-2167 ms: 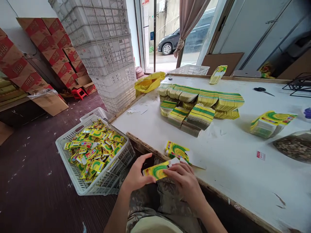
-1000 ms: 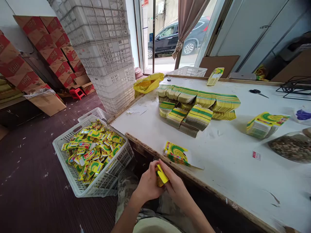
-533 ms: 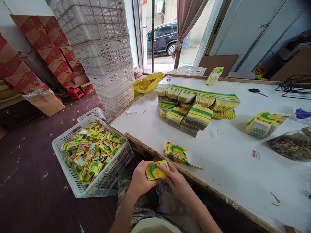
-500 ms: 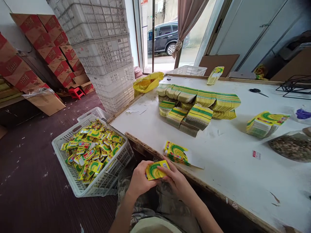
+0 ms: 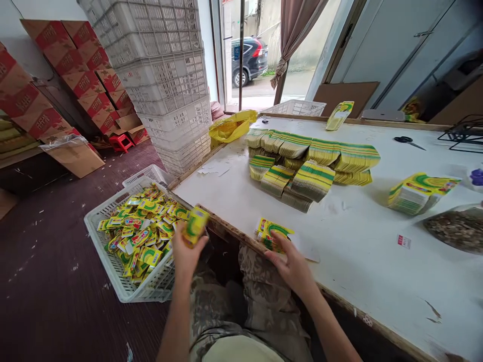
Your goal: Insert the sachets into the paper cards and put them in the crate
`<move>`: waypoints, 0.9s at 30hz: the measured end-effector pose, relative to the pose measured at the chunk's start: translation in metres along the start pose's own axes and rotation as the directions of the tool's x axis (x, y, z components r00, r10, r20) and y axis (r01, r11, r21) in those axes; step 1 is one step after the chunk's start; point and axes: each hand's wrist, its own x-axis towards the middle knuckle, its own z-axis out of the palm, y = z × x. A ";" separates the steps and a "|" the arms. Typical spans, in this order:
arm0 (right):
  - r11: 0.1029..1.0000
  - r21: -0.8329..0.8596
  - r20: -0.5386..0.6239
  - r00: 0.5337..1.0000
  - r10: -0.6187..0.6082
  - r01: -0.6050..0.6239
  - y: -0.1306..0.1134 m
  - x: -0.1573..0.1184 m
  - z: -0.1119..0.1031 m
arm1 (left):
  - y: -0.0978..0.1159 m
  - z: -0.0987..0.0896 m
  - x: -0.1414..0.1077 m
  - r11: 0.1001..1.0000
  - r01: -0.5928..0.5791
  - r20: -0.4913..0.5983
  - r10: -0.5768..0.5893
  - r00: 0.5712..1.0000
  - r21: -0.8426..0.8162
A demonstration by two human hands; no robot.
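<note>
My left hand (image 5: 187, 254) is closed around a small yellow and green box (image 5: 196, 224), blurred by motion, beside the right rim of a white plastic basket (image 5: 130, 296). Many similar yellow boxes (image 5: 145, 234) fill that basket in a loose heap. Over the table edge, my right hand (image 5: 292, 266) reaches onto a small stack of flat yellow and green cartons (image 5: 269, 232). Its thumb and fingers are apart, the fingertips lying on the stack. Whether they pinch a carton is not clear.
Banded-looking rows of flat cartons (image 5: 313, 151) stand across the white table (image 5: 362, 261). To the right are another carton bundle (image 5: 418, 193), a bag of brown pieces (image 5: 458, 229) and scissors (image 5: 409, 142). Stacked crates (image 5: 169, 85) rise behind the basket; a yellow bag (image 5: 232, 126) lies nearby.
My hands have parted. The left has carried the box leftward to the basket's edge; the right has let go of it and moved forward onto the carton stack. The car outside has moved left.
</note>
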 end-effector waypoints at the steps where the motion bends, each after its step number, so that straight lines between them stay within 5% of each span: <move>1: 0.993 -0.117 -0.057 0.998 0.026 -0.033 0.009 0.004 -0.005 | -0.008 -0.010 0.014 0.994 -0.027 -0.178 0.046 0.983 0.110; 3: 0.938 -0.329 -0.120 0.990 0.070 -0.106 0.026 0.008 -0.012 | -0.021 -0.025 0.034 0.977 -0.031 -0.340 0.103 0.935 0.212; 5: 0.879 -0.455 -0.126 0.988 0.093 -0.141 0.039 0.010 -0.013 | -0.027 -0.028 0.036 0.983 -0.017 -0.318 0.076 0.945 0.183; 8: 0.852 -0.509 -0.130 0.989 0.065 -0.123 0.047 0.009 -0.009 | -0.026 -0.009 0.009 0.998 0.059 -0.001 -0.059 0.998 -0.001; 11: 0.859 -0.498 -0.164 0.986 0.043 -0.120 0.046 0.008 -0.005 | -0.014 0.017 -0.026 0.975 0.177 0.340 -0.123 0.932 -0.133; 17: 0.888 -0.444 -0.187 0.982 0.038 -0.119 0.045 0.008 -0.005 | 0.025 0.035 -0.056 0.957 0.192 0.663 0.000 0.748 -0.217; 22: 0.945 -0.299 -0.287 0.957 0.042 -0.131 0.048 0.007 -0.007 | 0.035 0.039 -0.062 0.943 0.231 0.734 0.020 0.678 -0.239; 27: 0.978 0.108 -0.359 0.911 0.205 -0.178 0.023 0.005 -0.007 | 0.028 0.056 -0.076 0.867 0.402 0.776 -0.028 0.630 -0.295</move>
